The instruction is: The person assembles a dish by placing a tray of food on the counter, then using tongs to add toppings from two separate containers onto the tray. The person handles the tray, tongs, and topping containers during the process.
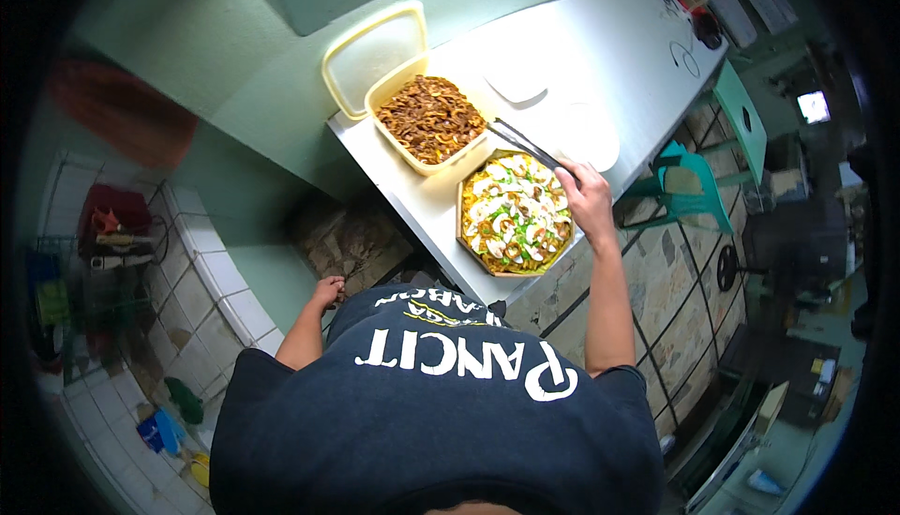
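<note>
My right hand (pixel 585 198) grips black tongs (pixel 525 143) near their rear end. They reach left, above the edge of an octagonal box (pixel 461 226), with their tips at the rim of a pale yellow plastic tub (pixel 412 166). The box holds noodles (pixel 516 213) topped with sliced boiled egg, chopped greens and brown rounds. Dark brown food pieces (pixel 431 119) mixed with some yellowish bits fill much of the tub. Down beside my waist hangs my left hand (pixel 327 291), its fingers curled, away from the table. No object shows in it.
A yellow lid (pixel 375 54) leans against the wall behind the tub. The white table (pixel 619 42) runs to the far right, with white plates or lids (pixel 517 86) on it. A green plastic chair (pixel 689 187) stands right of the table. A tiled ledge (pixel 222 271) lies left.
</note>
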`<state>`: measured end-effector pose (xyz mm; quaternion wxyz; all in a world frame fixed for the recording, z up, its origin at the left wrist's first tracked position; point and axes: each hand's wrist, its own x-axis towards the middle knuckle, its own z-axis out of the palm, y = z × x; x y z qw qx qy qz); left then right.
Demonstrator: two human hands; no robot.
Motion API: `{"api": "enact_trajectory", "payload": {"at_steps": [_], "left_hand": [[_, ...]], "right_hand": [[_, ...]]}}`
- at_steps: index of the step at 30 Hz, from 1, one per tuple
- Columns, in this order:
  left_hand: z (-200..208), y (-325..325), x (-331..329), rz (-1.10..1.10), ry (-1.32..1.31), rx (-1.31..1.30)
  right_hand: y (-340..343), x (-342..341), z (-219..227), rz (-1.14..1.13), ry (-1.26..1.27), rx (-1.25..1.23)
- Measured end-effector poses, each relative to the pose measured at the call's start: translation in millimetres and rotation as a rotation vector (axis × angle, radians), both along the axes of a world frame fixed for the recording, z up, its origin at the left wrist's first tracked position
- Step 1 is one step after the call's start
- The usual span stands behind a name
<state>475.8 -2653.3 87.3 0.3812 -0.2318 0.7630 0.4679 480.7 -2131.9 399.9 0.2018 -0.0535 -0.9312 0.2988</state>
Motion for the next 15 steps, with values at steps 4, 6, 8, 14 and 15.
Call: {"api": "enact_trajectory", "payload": {"at_steps": [4, 6, 8, 14, 15], "left_hand": [[6, -3, 16, 0.024, 0.015, 0.026], [4, -7, 26, 0.020, -0.021, -0.004], [1, -11, 35, 0.031, -0.026, -0.009], [-4, -25, 58, 0.147, -0.075, -0.017], [-5, -28, 62, 0.127, -0.082, -0.039]], "right_hand": [[-35, -75, -8, 0.044, -0.234, 0.434], [-53, -109, -20, 0.273, -0.176, 0.446], [-71, -134, -36, 0.455, -0.092, 0.517], [-61, -164, -18, 0.242, -0.151, 0.532], [-57, -161, -12, 0.225, -0.178, 0.477]]}}
